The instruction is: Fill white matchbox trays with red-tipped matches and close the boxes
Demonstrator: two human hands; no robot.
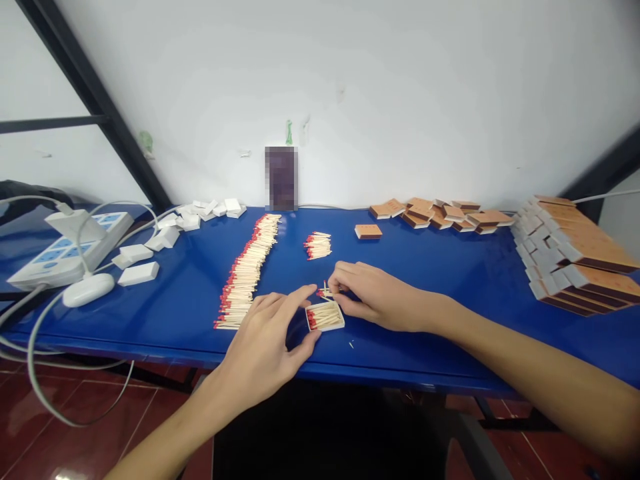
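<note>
A small white matchbox tray [341, 323] filled with red-tipped matches [324, 315] lies near the table's front edge. My left hand [270, 340] steadies it from the left, with the thumb at its near side and the fingers curved around the far left corner. Just beyond the tray, my right hand [367, 293] is closed, thumb and fingers pinched at a few loose matches [324, 291]; its fingertips partly hide them. Farther back lies a small bunch of matches [319, 245]. A long row of matches [250, 267] stretches back beside my left hand.
White trays [187, 218] lie at the back left, near a power strip [75, 247] with cables. One brown matchbox [368, 231] lies apart from a loose pile of matchbox sleeves [440, 213]. Stacked matchboxes [580, 253] stand at the right. A pixelated dark rectangle [281, 179] is at the wall.
</note>
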